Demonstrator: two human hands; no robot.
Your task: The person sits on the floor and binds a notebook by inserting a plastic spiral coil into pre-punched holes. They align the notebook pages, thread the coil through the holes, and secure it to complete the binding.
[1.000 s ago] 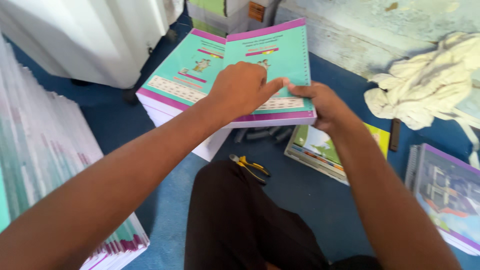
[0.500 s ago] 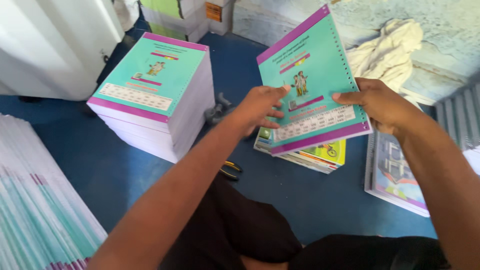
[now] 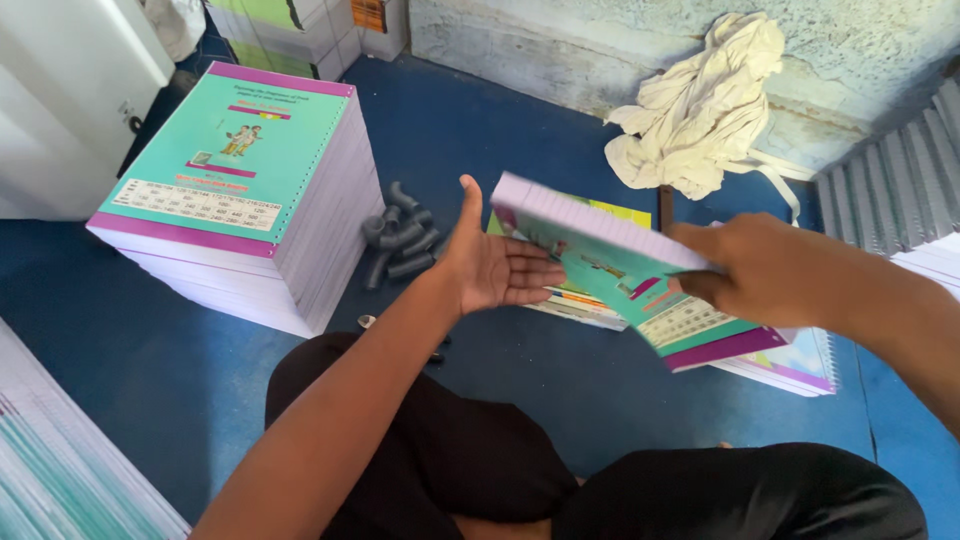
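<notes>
- Blue floor (image 3: 500,130): the person sits on it, dark trousers (image 3: 450,470) near the bottom edge.
- Tall stack of books (image 3: 230,200), far left: teal cover with purple bands on top. Half a second ago it looked the same, so one book has left it and nothing has been added.
- Cream cloth (image 3: 710,100), far right, crumpled against the wall.
- Book in the air (image 3: 620,270), centre right: teal cover, purple edge, tilted with its page edges up. A second ago it lay on the tall stack; half a second ago both hands held it face-up; now it is swinging over the low pile of books (image 3: 790,365) on the floor.
- Right hand (image 3: 760,270): closed round the book's right edge, carrying it alone.
- Left hand (image 3: 495,265): has let go, palm open and fingers spread, just beside the book's left edge.
- Grey pipe fittings (image 3: 400,240), in a small heap between the tall stack and the left hand.
</notes>
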